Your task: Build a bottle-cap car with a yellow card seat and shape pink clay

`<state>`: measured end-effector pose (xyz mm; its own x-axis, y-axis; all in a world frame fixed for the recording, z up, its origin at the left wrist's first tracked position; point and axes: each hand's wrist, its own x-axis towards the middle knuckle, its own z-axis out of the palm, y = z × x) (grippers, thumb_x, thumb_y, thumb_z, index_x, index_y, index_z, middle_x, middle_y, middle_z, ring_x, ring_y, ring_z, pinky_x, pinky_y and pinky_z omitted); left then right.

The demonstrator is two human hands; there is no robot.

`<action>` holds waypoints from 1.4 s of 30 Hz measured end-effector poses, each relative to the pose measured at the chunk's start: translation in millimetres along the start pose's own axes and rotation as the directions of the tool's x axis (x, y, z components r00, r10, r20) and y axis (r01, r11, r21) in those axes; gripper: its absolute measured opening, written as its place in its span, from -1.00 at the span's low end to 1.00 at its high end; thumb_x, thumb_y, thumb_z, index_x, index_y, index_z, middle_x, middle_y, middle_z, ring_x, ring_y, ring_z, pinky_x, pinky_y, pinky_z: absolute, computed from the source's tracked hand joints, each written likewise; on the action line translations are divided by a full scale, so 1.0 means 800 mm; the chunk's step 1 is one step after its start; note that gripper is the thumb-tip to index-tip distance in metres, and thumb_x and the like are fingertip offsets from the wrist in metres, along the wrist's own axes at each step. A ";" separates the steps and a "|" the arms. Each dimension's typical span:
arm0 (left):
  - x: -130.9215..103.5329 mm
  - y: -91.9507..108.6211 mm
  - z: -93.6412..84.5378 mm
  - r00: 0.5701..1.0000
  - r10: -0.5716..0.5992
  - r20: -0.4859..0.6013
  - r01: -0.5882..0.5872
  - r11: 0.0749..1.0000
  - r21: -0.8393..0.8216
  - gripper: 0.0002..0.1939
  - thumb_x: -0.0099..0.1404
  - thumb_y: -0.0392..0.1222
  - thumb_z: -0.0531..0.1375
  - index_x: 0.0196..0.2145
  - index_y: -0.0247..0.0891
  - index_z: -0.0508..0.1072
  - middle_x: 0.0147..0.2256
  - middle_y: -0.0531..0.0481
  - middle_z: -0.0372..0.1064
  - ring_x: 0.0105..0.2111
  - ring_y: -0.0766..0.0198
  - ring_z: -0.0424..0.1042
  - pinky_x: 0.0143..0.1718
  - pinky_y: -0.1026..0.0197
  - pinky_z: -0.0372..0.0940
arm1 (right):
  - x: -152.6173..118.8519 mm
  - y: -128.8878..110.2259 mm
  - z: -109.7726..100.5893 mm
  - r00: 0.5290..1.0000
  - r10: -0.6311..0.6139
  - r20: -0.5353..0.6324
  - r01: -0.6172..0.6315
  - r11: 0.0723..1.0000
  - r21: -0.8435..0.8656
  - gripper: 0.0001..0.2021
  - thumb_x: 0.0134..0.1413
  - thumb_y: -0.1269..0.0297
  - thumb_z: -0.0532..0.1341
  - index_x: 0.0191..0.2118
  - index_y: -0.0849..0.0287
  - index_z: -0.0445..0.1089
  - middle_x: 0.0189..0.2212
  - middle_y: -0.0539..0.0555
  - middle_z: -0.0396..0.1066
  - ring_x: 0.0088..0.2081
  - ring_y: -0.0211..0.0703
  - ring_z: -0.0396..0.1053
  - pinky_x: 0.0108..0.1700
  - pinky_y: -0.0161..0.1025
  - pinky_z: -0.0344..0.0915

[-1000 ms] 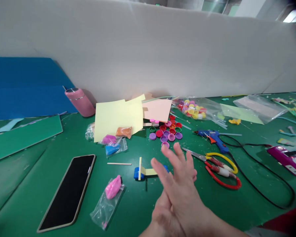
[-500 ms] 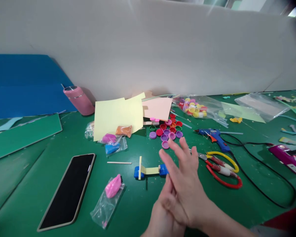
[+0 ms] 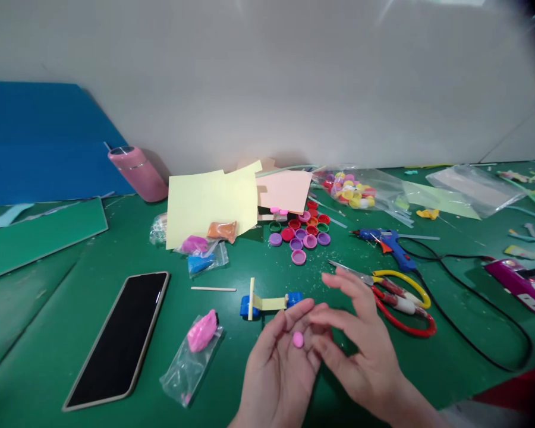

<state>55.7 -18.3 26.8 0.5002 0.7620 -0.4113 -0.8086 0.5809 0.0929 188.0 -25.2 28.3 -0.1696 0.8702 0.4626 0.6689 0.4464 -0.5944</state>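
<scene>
My left hand (image 3: 279, 374) is turned palm up and cupped, holding a small pink clay ball (image 3: 298, 339). Just right of the ball is my right hand (image 3: 361, 351), its fingers apart and slightly bent with nothing in them. Beyond the left fingertips, blue blocks (image 3: 245, 307) are joined by a cream strip (image 3: 273, 304), and an upright stick (image 3: 251, 299) stands at the left one. Left of my hands, a larger pink clay lump (image 3: 202, 331) lies on a clear plastic bag (image 3: 186, 370). A thin white stick (image 3: 213, 289) rests farther back.
Several bottle caps (image 3: 310, 241) lie behind my hands. Scissors (image 3: 396, 297), a blue glue gun (image 3: 386, 245) and its black cable are on the right. A phone (image 3: 118, 339) lies left. Yellow paper (image 3: 211, 202), bagged clay (image 3: 200, 261) and a tilted pink cylinder (image 3: 139, 173) are farther back.
My hands were pressed palm to palm, the right on top. Now they are apart, the right hand lifted off to the right, and the pink ball shows on my left palm.
</scene>
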 end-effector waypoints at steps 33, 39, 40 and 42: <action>-0.014 -0.007 -0.030 0.996 0.007 -0.085 0.031 0.895 0.444 -0.80 -0.09 -0.16 0.35 -0.53 -0.35 0.49 -0.59 0.04 0.33 -0.55 0.42 0.26 -0.47 0.36 0.18 | -0.023 0.002 -0.003 0.951 0.045 0.306 -0.118 0.967 0.227 -0.78 0.05 0.34 0.15 -0.15 0.02 0.34 0.09 0.05 0.03 0.16 -0.01 -0.08 0.13 -0.05 0.03; -0.018 -0.005 -0.021 0.980 0.062 -0.191 0.035 0.885 0.464 -0.86 -0.10 -0.25 0.35 -0.54 -0.33 0.50 -0.56 0.04 0.33 -0.54 0.42 0.26 -0.47 0.37 0.16 | -0.018 0.001 0.000 0.948 0.035 0.317 -0.129 0.951 0.280 -0.70 0.02 0.24 0.18 -0.07 0.04 0.31 0.09 0.09 0.07 0.13 -0.01 0.00 0.10 -0.07 0.10; -0.019 -0.005 -0.020 0.978 0.063 -0.197 0.036 0.884 0.466 -0.86 -0.10 -0.24 0.35 -0.53 -0.32 0.50 -0.57 0.04 0.34 -0.54 0.41 0.27 -0.46 0.35 0.17 | -0.017 0.000 0.001 0.948 0.044 0.316 -0.134 0.954 0.269 -0.75 0.02 0.24 0.18 -0.12 0.03 0.35 0.07 0.08 0.10 0.12 -0.01 0.01 0.09 -0.07 0.11; -0.019 -0.004 -0.020 0.980 0.052 -0.191 0.041 0.890 0.455 -0.84 -0.11 -0.19 0.35 -0.52 -0.31 0.52 -0.55 0.02 0.35 -0.52 0.38 0.28 -0.42 0.31 0.20 | -0.014 0.000 0.002 0.948 0.058 0.314 -0.142 0.957 0.251 -0.82 0.03 0.24 0.16 -0.21 0.03 0.41 0.04 0.07 0.14 0.11 -0.01 0.04 0.08 -0.07 0.11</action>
<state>45.6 -36.3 18.1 0.3890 0.7228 -0.5712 -0.5580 0.6782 0.4782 188.6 -34.9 21.8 -0.3491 0.9162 0.1967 0.4826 0.3558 -0.8003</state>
